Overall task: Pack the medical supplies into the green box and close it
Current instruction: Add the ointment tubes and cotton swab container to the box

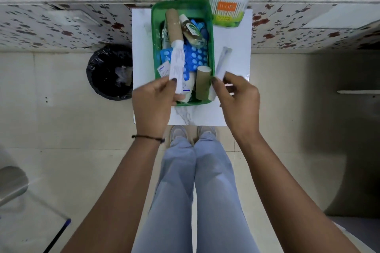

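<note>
The green box (156, 26) stands open on a small white table (232, 35). Inside lie two brown bandage rolls (173, 26), a small bottle of yellowish liquid (192, 32), blue blister packs (194, 58) and other small packs. My left hand (154, 98) holds a white tube (176, 65) over the box's near left part. My right hand (236, 96) pinches the near end of a long clear-wrapped syringe-like packet (223, 61) just right of the box's rim. A pack of cotton swabs (228, 7) stands behind the box at its far right corner.
A black-lined waste bin (111, 72) sits on the floor left of the table. A flowered wall (61, 6) runs behind. My legs and shoes are below the table's near edge. A dark pen (59, 234) lies on a glass surface at the bottom left.
</note>
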